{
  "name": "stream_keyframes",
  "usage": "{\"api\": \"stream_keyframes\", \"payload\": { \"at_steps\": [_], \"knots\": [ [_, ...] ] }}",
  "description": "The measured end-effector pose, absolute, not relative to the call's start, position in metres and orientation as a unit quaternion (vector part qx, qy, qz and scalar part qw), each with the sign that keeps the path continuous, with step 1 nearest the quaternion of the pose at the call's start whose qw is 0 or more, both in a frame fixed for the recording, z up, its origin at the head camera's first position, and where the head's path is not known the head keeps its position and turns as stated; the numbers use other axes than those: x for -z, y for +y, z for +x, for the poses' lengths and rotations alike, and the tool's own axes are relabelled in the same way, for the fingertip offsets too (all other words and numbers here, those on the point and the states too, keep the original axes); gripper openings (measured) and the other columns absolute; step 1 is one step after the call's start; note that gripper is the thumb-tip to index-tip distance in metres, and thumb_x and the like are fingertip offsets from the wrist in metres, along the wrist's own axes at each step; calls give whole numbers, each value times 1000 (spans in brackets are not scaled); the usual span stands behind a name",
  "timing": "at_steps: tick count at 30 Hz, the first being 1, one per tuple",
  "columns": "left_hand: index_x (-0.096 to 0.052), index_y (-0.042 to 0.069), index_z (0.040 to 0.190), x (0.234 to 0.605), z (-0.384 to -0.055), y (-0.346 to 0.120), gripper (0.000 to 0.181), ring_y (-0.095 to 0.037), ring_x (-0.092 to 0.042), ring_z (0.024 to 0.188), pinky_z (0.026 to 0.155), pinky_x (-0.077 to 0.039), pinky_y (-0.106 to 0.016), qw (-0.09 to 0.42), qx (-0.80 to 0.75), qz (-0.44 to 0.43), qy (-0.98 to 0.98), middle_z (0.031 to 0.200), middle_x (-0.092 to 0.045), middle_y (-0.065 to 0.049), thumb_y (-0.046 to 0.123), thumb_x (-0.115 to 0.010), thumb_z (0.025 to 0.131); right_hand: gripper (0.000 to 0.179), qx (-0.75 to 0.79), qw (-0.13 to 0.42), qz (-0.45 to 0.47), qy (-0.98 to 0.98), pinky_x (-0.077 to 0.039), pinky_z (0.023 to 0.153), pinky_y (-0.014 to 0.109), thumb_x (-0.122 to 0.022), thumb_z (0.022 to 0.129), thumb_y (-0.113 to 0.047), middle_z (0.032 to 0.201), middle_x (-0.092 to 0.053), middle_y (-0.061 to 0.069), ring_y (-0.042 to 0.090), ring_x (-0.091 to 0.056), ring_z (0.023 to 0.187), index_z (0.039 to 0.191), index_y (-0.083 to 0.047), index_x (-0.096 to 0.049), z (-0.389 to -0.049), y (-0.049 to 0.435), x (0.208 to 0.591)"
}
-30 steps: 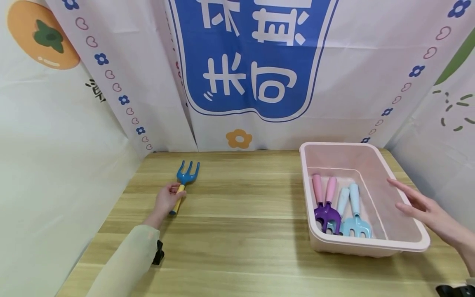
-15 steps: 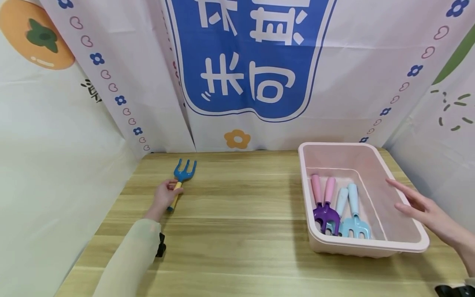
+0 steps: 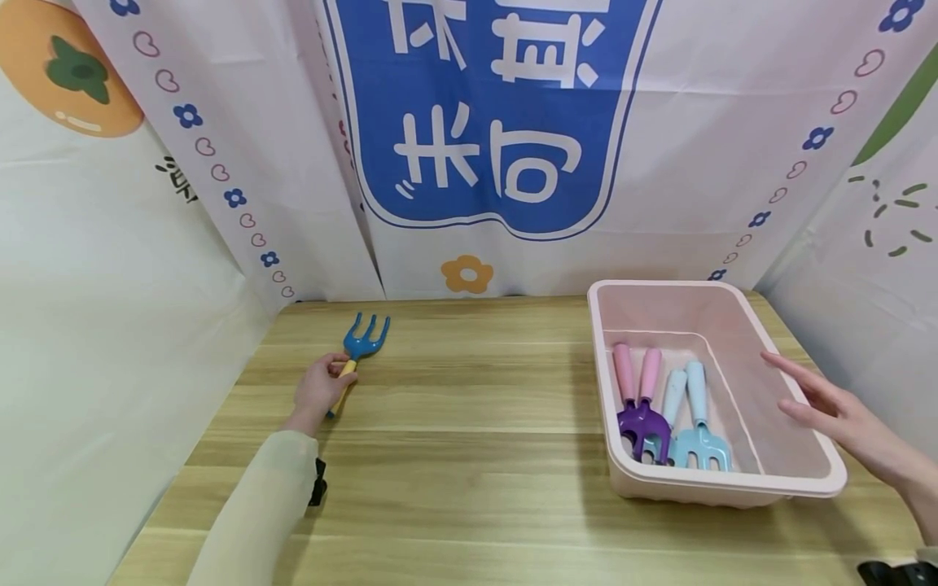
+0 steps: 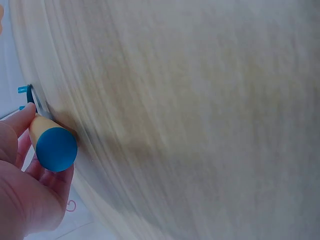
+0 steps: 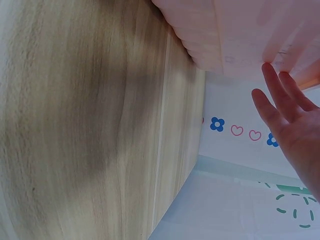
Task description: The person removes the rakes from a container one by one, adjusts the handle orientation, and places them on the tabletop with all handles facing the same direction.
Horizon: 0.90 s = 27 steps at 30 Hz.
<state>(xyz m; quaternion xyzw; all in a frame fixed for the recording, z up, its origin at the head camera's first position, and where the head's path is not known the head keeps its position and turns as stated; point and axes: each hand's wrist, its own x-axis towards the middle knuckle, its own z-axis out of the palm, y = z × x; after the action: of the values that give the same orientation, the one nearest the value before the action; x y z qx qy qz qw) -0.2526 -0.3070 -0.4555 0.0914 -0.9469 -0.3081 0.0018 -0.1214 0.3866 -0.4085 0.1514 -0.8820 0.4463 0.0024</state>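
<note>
At the table's left side my left hand grips the yellow handle of a small garden fork with blue tines pointing toward the back wall. The left wrist view shows the handle's blue end cap with the thumb and fingers around it. My right hand is at the right rim of a pink plastic bin, its fingers extended against the outer wall in the right wrist view. Inside the bin lie purple garden tools with pink handles and light blue garden tools, partly overlapping.
The wooden table spans between the left hand and the bin. A printed white cloth hangs behind it, with further cloth walls at left and right. The bin's sides stand well above the tools in it.
The left hand and the fork have shifted slightly left in the head view, which itself has turned a little. The right hand stays at the bin's rim.
</note>
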Motion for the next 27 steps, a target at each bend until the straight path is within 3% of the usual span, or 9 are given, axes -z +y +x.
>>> {"api": "stream_keyframes", "payload": {
  "at_steps": [27],
  "knots": [
    [-57, 5, 129, 464, -255, -308, 41, -34, -57, 101, 76, -44, -43, 21, 304, 91, -948, 116, -61, -18, 23, -66, 94, 63, -443, -3, 142, -885, -32, 81, 6, -49, 101, -6, 143, -25, -28, -18, -28, 119, 156, -20, -22, -122, 387, 408]
  ]
}}
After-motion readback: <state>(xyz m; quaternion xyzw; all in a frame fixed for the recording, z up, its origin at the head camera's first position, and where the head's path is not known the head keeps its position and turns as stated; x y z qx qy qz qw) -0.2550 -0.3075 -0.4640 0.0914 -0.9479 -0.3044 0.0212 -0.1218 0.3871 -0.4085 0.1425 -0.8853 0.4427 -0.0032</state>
